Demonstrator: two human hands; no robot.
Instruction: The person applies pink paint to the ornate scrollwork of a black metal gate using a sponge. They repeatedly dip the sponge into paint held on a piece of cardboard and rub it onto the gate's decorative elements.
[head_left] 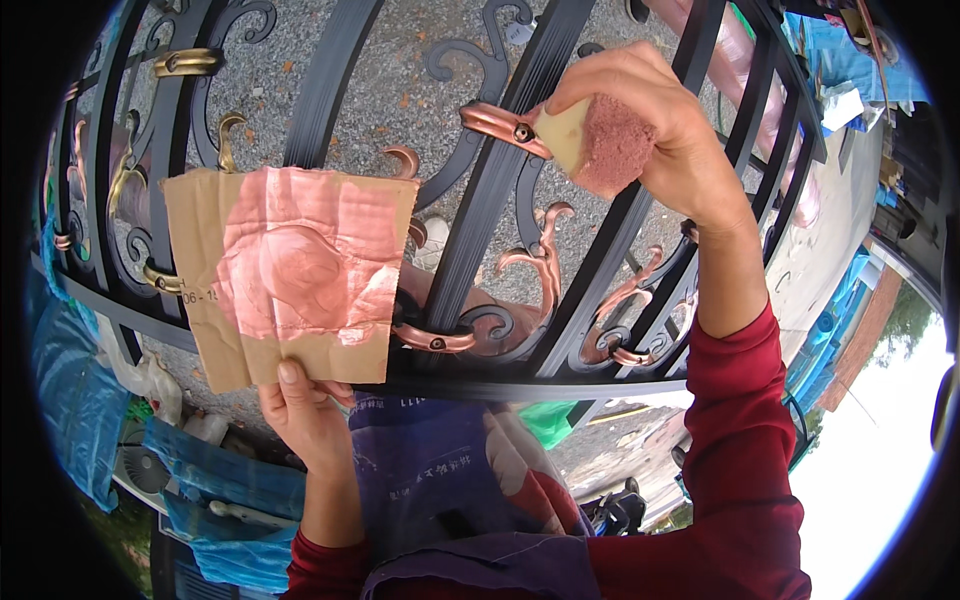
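Observation:
My left hand (305, 405) grips the lower edge of a piece of brown cardboard (205, 340), thumb in front and fingers behind. A wet, shiny pool of pinkish copper paint (300, 265) covers much of the cardboard's face. Up at the right, my right hand (660, 130) pinches a sponge (600, 145), pale yellow on one side and coated dusky copper on the other. The sponge's yellow end meets or nearly meets a copper-coloured collar (500, 125) on a bar of the black metal fence panel (480, 210). Copper colour also covers a scroll leaf (545, 255) below.
Gold-coloured collars (188, 63) and scrolls mark the panel's left part. Blue sheeting (85, 390) lies at the left, and a pink wrapped roll (735, 75) runs behind the upper right bars. Grey gravel (270, 110) shows through the gaps. My apron (430, 470) is close to the panel's lower rail.

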